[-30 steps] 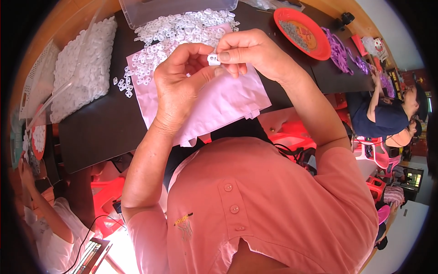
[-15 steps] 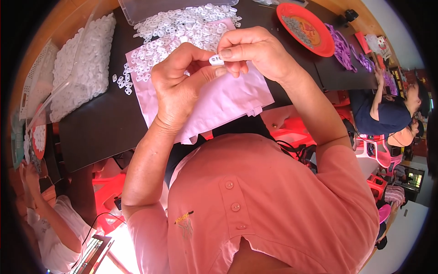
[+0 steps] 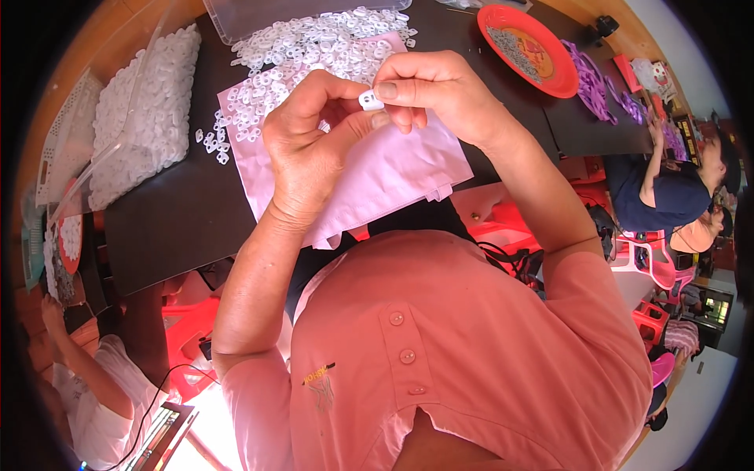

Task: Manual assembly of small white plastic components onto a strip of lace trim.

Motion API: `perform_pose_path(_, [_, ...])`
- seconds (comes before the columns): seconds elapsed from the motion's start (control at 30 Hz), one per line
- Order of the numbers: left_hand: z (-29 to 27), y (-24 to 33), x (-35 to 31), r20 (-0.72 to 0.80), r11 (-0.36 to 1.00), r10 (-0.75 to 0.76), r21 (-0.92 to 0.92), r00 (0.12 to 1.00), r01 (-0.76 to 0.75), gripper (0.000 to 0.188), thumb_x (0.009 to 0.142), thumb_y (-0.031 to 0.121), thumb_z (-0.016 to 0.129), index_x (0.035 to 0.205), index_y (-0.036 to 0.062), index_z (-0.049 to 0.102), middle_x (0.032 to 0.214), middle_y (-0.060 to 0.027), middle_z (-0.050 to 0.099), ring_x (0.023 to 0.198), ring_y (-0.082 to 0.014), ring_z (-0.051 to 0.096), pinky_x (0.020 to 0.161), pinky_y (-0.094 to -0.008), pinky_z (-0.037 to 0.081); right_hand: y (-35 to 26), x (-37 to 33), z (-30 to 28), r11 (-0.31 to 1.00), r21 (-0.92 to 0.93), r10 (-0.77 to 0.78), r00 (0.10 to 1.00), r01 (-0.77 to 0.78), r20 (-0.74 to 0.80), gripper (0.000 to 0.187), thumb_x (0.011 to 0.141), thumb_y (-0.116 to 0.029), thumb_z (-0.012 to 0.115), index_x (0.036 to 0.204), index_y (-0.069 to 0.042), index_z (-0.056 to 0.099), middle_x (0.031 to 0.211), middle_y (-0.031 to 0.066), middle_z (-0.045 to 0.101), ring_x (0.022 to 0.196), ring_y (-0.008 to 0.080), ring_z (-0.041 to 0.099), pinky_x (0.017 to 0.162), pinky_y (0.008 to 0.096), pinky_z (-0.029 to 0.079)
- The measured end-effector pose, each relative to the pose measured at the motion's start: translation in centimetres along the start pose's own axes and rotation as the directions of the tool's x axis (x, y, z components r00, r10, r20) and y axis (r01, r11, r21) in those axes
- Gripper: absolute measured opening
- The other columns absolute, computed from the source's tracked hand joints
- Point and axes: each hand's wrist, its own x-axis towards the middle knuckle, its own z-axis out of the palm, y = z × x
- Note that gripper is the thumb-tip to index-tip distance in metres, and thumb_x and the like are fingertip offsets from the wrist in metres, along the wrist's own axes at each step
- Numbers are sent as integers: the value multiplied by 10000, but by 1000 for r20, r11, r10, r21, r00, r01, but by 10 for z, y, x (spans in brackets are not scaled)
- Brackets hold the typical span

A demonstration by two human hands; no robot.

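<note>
Above a pale pink sheet (image 3: pixel 393 169) on the black table (image 3: pixel 169 212), my two hands meet. My right hand (image 3: pixel 436 90) pinches a small white plastic piece (image 3: pixel 369 100) between thumb and forefinger. My left hand (image 3: pixel 314 141) is curled beside it, its fingertips touching the same piece from the left. A heap of loose white plastic pieces (image 3: pixel 306 51) lies on the far part of the sheet, just beyond my hands.
A clear bag of white pieces (image 3: pixel 145 114) lies at the left and a clear plastic box (image 3: pixel 267 16) at the far edge. A red plate (image 3: pixel 528 49) and purple pieces (image 3: pixel 589 82) sit at the right. Other people sit at the right and the lower left.
Both hands stay together on the white piece, with only small shifts of the fingers. The view has drifted slightly.
</note>
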Motion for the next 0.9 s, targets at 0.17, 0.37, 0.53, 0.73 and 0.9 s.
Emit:
perform_pose_path(0.17, [1,2,-2,0,999,-22,-31,1000,22,163,758,-36,759,860,12,641,763,-10,646,707,-63,604,618,-208,488,0,0,2,1000,-7,-10,1000,10,-15,184,919,-191,599,888,-20,659,651,-1,578,572,68,550,517,204,391])
perform_pose_path(0.37, [-2,-5,-1,-27,1000,7,19,1000,-7,208,736,-22,775,888,10,637,780,-17,640,697,-73,600,623,-212,492,-3,3,7,1000,19,6,1000,-5,-26,174,905,-177,607,890,-15,670,653,2,583,575,68,557,518,204,394])
perform_pose_path(0.53, [4,-6,0,-66,998,36,60,997,-32,230,724,-33,771,906,10,637,791,-22,629,682,-84,588,615,-213,484,-5,1,10,998,15,-56,991,58,-121,154,894,-144,622,835,-4,641,610,1,532,528,70,485,490,221,370])
perform_pose_path(0.73, [1,-6,-1,-19,990,76,119,997,-73,199,733,-56,752,880,6,633,771,-18,606,668,-79,570,597,-215,473,-4,0,8,997,-31,-68,992,65,-108,155,894,-140,624,832,1,636,613,-1,527,526,67,477,490,222,361])
perform_pose_path(0.9, [-1,-9,-3,-54,992,90,97,994,-85,164,752,-50,743,855,6,629,740,-11,597,659,-66,555,597,-207,467,-8,-1,10,999,6,-50,995,50,-91,151,892,-158,635,840,-17,638,614,3,539,529,64,478,493,225,361])
